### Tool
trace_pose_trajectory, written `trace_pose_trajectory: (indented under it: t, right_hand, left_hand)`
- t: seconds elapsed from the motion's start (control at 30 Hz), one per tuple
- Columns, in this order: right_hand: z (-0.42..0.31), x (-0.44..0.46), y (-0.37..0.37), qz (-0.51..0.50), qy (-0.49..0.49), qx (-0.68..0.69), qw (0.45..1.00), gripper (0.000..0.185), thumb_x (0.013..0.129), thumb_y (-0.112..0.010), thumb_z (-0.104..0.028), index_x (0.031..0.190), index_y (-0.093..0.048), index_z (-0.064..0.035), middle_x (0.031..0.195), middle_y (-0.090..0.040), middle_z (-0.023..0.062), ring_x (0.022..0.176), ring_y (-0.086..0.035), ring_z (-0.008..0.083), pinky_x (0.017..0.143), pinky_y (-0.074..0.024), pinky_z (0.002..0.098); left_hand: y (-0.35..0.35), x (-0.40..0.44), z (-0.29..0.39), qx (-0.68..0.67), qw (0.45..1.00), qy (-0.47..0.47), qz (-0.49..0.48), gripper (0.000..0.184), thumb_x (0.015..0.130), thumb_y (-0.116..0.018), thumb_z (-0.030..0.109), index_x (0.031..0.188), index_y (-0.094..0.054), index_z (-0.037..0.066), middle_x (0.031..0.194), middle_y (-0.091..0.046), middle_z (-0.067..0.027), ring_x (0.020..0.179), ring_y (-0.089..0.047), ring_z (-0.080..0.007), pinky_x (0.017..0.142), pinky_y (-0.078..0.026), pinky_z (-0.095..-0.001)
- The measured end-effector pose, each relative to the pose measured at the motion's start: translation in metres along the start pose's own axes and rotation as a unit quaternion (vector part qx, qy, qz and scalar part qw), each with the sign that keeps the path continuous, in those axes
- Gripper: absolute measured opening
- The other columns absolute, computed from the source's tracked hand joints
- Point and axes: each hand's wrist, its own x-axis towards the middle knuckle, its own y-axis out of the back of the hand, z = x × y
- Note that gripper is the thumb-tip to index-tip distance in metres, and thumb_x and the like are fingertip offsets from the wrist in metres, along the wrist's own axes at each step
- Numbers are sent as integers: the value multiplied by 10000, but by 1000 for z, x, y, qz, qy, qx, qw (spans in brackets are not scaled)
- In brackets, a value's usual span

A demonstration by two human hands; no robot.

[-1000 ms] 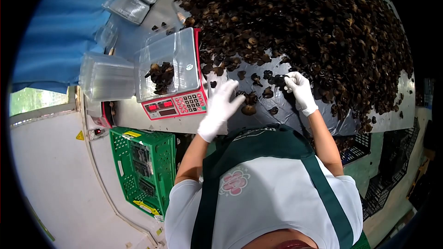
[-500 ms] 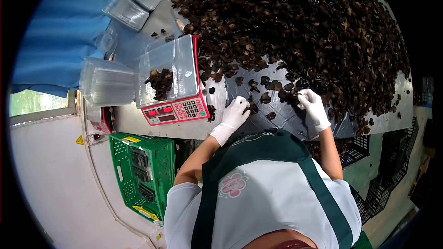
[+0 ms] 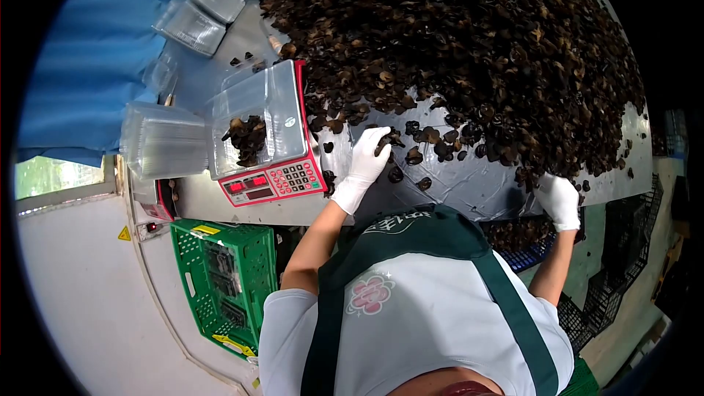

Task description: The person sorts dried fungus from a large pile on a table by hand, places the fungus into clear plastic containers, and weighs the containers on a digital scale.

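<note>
Fingers of the left hand, half-open by dark pieces, need closing to pinch; the right hand's grip beside the heap is hidden.

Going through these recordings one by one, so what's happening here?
A gloved person is working at a table heaped with what look like dark mushrooms. The left hand is by a few loose ones, the right hand at the heap's near edge. A clump sits in clear plastic on the scale.

Metal table: dark sheet lies along near edge, dark fungus pile spreads to right edge, red scale and clear tray stack sit near-left.
</note>
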Motion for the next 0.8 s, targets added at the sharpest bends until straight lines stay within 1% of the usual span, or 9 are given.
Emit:
trace_pose_trajectory:
  t: [0.03, 0.1, 0.17, 0.3, 0.4, 0.53, 0.63, 0.77, 0.8]
  right_hand:
    - [-20, 5, 0, 73, 56, 26, 995, 136, 743, -686, -224, 847, -699, -136, 746, -674, 102, 722, -660, 292, 623, -523, 373]
    - [-68, 25, -5, 73, 83, 141, 984, 164, 772, -681, -232, 896, -703, -126, 795, -680, 107, 736, -661, 280, 636, -521, 369]
    - [-112, 43, -18, 82, 152, 152, 973, 173, 786, -682, -253, 906, -701, -129, 753, -671, 112, 722, -664, 267, 612, -514, 363]
    - [-183, 79, -64, 99, 198, 131, 966, 272, 771, -688, -262, 1009, -656, -135, 719, -657, 106, 688, -655, 269, 594, -509, 380]
    - [-205, 103, -98, 67, 211, 33, 975, 228, 761, -670, -244, 949, -651, -118, 709, -659, 101, 694, -659, 272, 600, -514, 389]
    - [-192, 96, -84, 152, 234, 185, 942, 129, 791, -598, -209, 817, -666, -101, 673, -639, 114, 634, -642, 297, 584, -508, 406]
    - [-152, 79, -50, 43, 154, 281, 946, 202, 797, -618, -284, 892, -702, -126, 713, -664, 112, 667, -655, 295, 615, -526, 392]
    - [-62, 36, 3, -82, 165, 120, 976, 188, 761, -678, -256, 844, -716, -92, 687, -669, 105, 577, -641, 274, 577, -525, 360]
    - [-36, 23, 8, -118, 131, 87, 980, 188, 750, -684, -266, 820, -711, -93, 689, -669, 101, 590, -644, 273, 580, -529, 361]
  left_hand:
    - [0, 2, 0, -2, 1000, 3, -1, 342, 764, -623, 50, 1105, -608, 38, 1056, -605, -139, 988, -595, -307, 864, -483, -352]
    - [-3, 1, -5, -5, 1000, 6, -4, 346, 764, -621, 48, 1110, -607, 39, 1059, -602, -141, 990, -592, -309, 866, -480, -353]
    - [-4, 2, -5, -8, 1000, 9, -6, 350, 764, -619, 46, 1114, -605, 40, 1061, -599, -142, 992, -589, -311, 869, -478, -353]
    - [-1, -4, -3, -8, 1000, 25, -9, 369, 766, -620, 42, 1134, -598, 44, 1083, -592, -143, 1024, -580, -309, 893, -468, -349]
    - [1, -8, -7, 4, 999, 39, -16, 402, 768, -628, 48, 1167, -588, 57, 1126, -583, -138, 1058, -569, -309, 917, -461, -347]
    - [-1, -11, -10, 6, 999, 49, -21, 418, 770, -632, 50, 1184, -579, 65, 1150, -576, -139, 1078, -561, -313, 927, -457, -352]
    - [-3, -8, -6, 11, 997, 61, -37, 442, 778, -627, 62, 1214, -559, 75, 1183, -564, -134, 1097, -553, -312, 933, -455, -354]
    - [-9, 0, -4, 35, 997, 57, -40, 452, 792, -620, 92, 1237, -546, 67, 1214, -562, -129, 1118, -553, -297, 952, -447, -342]
    - [-8, 2, 0, 53, 995, 63, -48, 455, 792, -612, 97, 1242, -544, 77, 1219, -560, -119, 1116, -555, -291, 945, -452, -340]
